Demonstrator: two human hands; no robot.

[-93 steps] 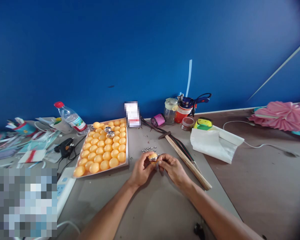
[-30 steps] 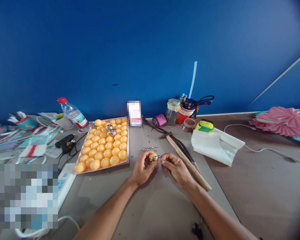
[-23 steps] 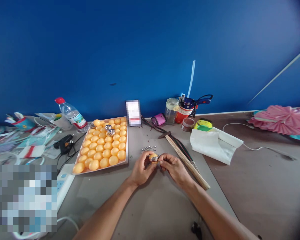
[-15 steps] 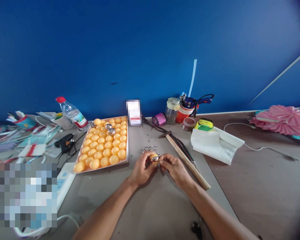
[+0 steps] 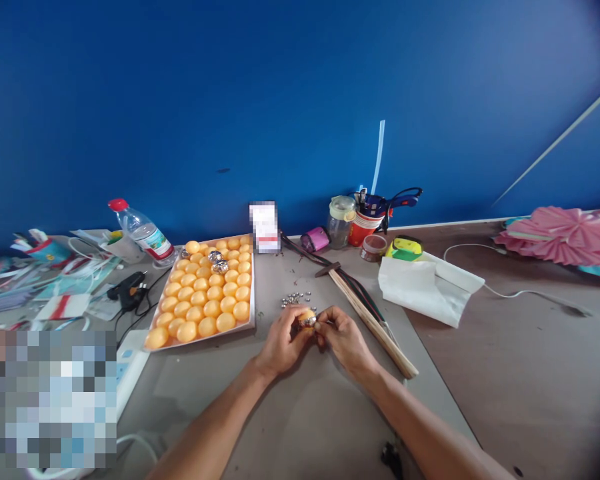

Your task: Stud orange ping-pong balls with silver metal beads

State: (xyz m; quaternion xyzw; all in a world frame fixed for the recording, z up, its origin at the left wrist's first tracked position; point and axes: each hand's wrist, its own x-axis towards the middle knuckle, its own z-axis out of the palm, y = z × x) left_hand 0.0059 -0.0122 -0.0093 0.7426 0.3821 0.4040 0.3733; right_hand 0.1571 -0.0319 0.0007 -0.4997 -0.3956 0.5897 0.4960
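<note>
My left hand (image 5: pixel 281 341) is closed around an orange ping-pong ball (image 5: pixel 306 314) with shiny silver beads banded across it. My right hand (image 5: pixel 346 339) has thumb and forefinger pinched against the ball's right side. Whatever those fingertips hold is too small to make out. Just beyond the hands, a scatter of loose silver beads (image 5: pixel 295 299) lies on the grey mat (image 5: pixel 300 413). To the left, a shallow tray (image 5: pixel 253 300) holds many orange balls (image 5: pixel 211 308), and two silver-covered balls (image 5: pixel 220 267) rest on top of them.
Right of my hands lies a wooden-handled hammer (image 5: pixel 375 320) beside dark cords. White paper (image 5: pixel 425 287), a purple object (image 5: pixel 315 239), a glass jar (image 5: pixel 341 223) and a red cup of tools (image 5: pixel 365 227) stand farther back. Left are a bottle (image 5: pixel 150 237), glue gun (image 5: pixel 125 290) and power strip (image 5: pixel 133 363).
My right fingertips moved slightly off the ball about a second ago and are back against it now. The ball has turned a little in my left hand. The camera view shifted slightly.
</note>
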